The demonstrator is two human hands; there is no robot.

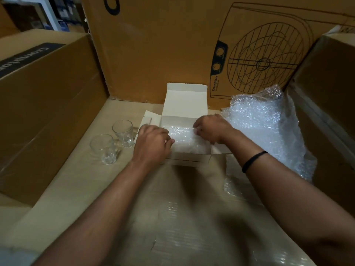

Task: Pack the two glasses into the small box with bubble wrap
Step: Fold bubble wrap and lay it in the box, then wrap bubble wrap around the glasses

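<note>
A small white box (189, 160) stands in the middle of the cardboard surface, its lid (185, 101) raised at the back. A piece of bubble wrap (185, 138) lies inside it. My left hand (153, 142) is at the box's left edge, fingers curled down onto the wrap. My right hand (210, 128) is over the box's right side, fingers curled into the wrap. Two clear empty glasses stand upright left of the box: one nearer me (103, 148), one farther back (123, 133), both apart from my hands.
A big heap of bubble wrap (269, 127) lies to the right of the box. Large cardboard cartons wall in the work surface: one on the left (44, 104), one behind with a fan drawing (172, 45), one on the right (326, 83). A taped cardboard floor (172, 217) spreads in front.
</note>
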